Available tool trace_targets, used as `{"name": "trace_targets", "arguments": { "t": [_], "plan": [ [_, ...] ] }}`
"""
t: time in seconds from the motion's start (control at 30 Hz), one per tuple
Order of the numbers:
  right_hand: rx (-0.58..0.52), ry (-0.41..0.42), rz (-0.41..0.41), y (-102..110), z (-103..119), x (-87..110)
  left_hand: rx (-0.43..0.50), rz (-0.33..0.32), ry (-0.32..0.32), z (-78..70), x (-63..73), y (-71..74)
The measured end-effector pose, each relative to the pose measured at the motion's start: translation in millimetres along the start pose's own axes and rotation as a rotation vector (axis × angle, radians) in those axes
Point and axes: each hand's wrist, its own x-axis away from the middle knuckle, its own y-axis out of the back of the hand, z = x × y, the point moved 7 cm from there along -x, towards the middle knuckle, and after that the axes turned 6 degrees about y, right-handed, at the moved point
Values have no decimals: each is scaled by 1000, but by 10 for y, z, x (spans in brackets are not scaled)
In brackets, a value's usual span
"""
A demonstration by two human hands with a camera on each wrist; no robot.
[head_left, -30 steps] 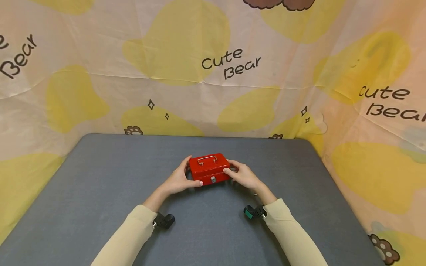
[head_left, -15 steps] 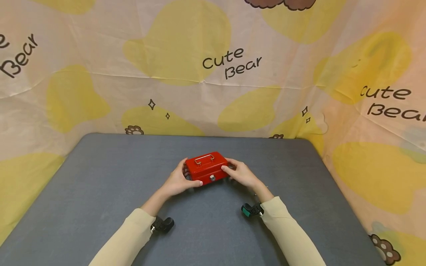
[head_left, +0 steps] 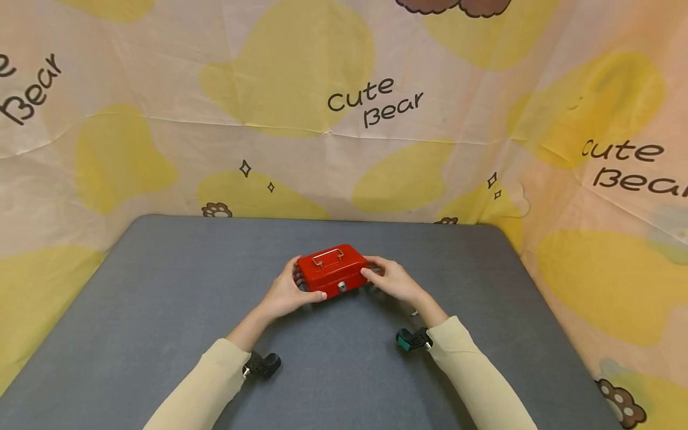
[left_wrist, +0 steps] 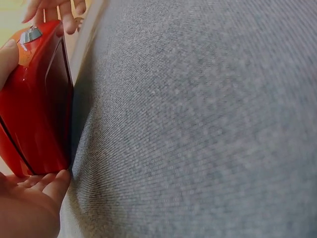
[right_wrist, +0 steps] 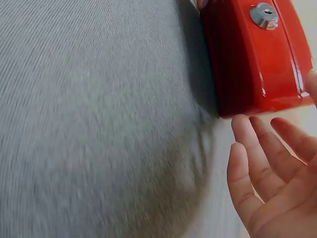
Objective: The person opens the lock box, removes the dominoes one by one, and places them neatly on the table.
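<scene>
With the left hand, clasping the left end of the red cash box, midway across the grey table; with the right hand, thumbing its right corner with fingers spread, perhaps barely touching. Shifted slightly left since a second ago, seemingly just repositioned.

A glossy red cash box — lid closed, silver handle on top, key lock in front — is turned askew to the tabletop's far edge, roughly midway between its side edges.
</scene>
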Motion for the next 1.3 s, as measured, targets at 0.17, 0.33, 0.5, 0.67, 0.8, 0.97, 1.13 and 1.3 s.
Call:
{"name": "trace_targets", "arguments": {
  "t": [0.17, 0.33, 0.5, 0.67, 0.8, 0.97, 1.13, 1.3],
  "plan": [
    [1, 36, 27, 97, 4, 80, 7, -27, 2, -2, -6, 27],
    [61, 58, 40, 209, -21, 171, 13, -29, 3, 3, -6, 29],
    [103, 91, 49, 297, -63, 269, 7, -36, 5, 6, -8, 33],
    [142, 129, 60, 394, -59, 400, -6, -44, 16, 7, -12, 38],
    [194, 152, 70, 487, -58, 503, -14, -46, 28, 13, -20, 42],
    [270, 188, 74, 574, -104, 610, -16, -53, 36, 17, -17, 51],
    [375, 216, 77, 632, -191, 684, -12, -61, 42, 21, -1, 61],
    [459, 257, 63, 675, -273, 752, -22, -80, 53, 40, 18, 76]
  ]
}}
